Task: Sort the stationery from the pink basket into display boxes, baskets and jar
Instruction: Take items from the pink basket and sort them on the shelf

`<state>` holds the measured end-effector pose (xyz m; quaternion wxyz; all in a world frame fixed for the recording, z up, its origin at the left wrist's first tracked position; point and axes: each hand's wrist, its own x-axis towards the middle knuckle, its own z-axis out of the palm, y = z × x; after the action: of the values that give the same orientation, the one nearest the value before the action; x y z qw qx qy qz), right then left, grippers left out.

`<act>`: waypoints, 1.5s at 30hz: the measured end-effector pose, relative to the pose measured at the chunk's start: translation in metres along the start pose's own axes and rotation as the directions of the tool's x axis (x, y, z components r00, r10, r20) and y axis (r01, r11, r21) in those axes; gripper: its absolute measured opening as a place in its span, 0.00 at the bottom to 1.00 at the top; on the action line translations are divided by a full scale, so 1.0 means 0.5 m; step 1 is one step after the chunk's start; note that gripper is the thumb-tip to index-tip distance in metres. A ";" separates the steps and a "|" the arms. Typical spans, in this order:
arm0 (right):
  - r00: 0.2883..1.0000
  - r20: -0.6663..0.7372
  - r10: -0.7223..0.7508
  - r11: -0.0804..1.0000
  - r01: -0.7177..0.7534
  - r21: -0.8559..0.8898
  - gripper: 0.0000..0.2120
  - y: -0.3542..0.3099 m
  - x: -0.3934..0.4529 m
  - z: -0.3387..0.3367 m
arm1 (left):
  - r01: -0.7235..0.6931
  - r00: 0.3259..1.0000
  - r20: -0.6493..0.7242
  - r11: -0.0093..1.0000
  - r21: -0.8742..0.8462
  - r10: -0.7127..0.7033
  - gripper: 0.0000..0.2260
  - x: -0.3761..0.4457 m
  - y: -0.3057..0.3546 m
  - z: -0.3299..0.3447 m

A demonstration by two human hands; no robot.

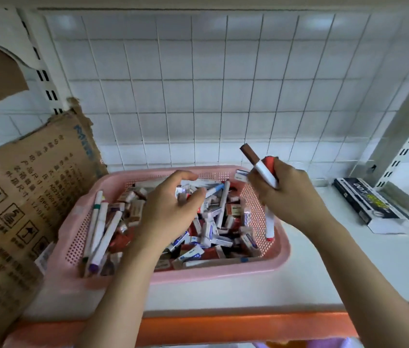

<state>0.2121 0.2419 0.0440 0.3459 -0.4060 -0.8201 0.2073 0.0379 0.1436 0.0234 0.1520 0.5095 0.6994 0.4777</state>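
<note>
Pink basket (271, 262): perforated plastic, rounded rim, on white table (349, 259), full of small boxed erasers and markers. Left hand (170, 209): loosely curled over contents. Right hand (286, 192): grips brown-capped marker (258, 167) at right rim.

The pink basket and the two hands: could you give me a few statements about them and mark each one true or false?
1. The right hand grips markers, one with a brown cap. True.
2. The pink basket holds only markers. False: it is mostly filled with small boxed items, with some markers along its left side.
3. The left hand reaches into the basket. True.
4. A cardboard box stands to the right of the basket. False: it stands to the left.
5. The wall behind is bare brick. False: it has white tiles.
</note>
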 end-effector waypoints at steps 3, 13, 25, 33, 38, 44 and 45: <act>0.998 -0.010 0.054 0.997 -0.054 0.049 0.12 0.063 -0.027 -0.073 | -0.040 0.998 -0.053 0.996 -0.074 0.036 0.05 -0.009 0.065 0.085; 0.954 0.069 0.293 0.931 -0.301 0.209 0.06 0.387 -0.163 -0.311 | -0.006 1.000 0.028 0.981 -0.195 0.011 0.10 -0.109 0.255 0.486; 0.881 -0.002 0.473 0.881 -0.473 0.021 0.07 0.577 -0.205 -0.461 | 0.255 0.955 0.229 0.917 -0.308 -0.188 0.09 -0.142 0.293 0.652; 0.873 0.092 0.478 0.854 -0.438 -0.282 0.09 0.691 -0.145 -0.538 | 0.338 0.931 0.276 0.848 -0.408 -0.238 0.11 -0.120 0.361 0.757; 0.884 0.213 0.417 0.899 -0.366 -0.242 0.06 0.754 -0.127 -0.581 | 0.380 0.921 0.256 0.830 -0.409 -0.295 0.08 -0.108 0.406 0.858; 0.902 0.334 0.273 0.961 -0.272 -0.050 0.08 0.843 -0.135 -0.667 | 0.410 0.912 0.211 0.770 -0.488 -0.352 0.06 -0.102 0.490 1.009; 0.897 0.362 0.253 0.962 -0.272 0.002 0.09 0.856 -0.140 -0.681 | 0.421 0.906 0.200 0.753 -0.505 -0.373 0.06 -0.102 0.502 1.028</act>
<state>0.7164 0.4556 -0.0196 0.1701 -0.4591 -0.8012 0.3439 0.5623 0.3698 -0.0396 0.4163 0.3062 0.6222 0.5880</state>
